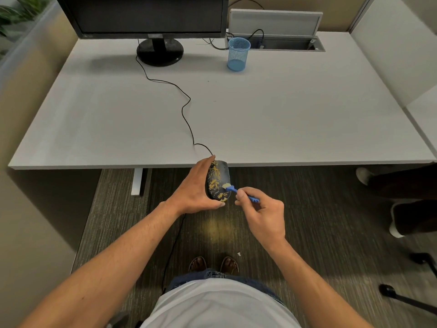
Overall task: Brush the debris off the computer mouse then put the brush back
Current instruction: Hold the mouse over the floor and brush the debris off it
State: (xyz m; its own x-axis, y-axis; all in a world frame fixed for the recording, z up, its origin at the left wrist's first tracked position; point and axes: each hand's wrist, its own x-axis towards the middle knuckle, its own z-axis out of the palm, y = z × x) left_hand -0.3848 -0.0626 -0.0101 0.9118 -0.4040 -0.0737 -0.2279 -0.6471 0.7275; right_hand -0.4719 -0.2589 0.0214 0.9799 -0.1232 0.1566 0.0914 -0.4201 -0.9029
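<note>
Yellow crumbs (214, 184) are sitting all over the black mouse (218, 181), which you're holding just off the near edge of the desk (283, 114), out over the carpet. Your left hand (197, 187) is wrapping around its left side, thumb under the near end. Your right hand (262, 213) is pinching the blue brush (237, 191), pale bristles touching the mouse. The cord (186, 114) is trailing back toward the monitor (142, 15). A blue mesh cup (238, 54) is standing at the desk's far side.
</note>
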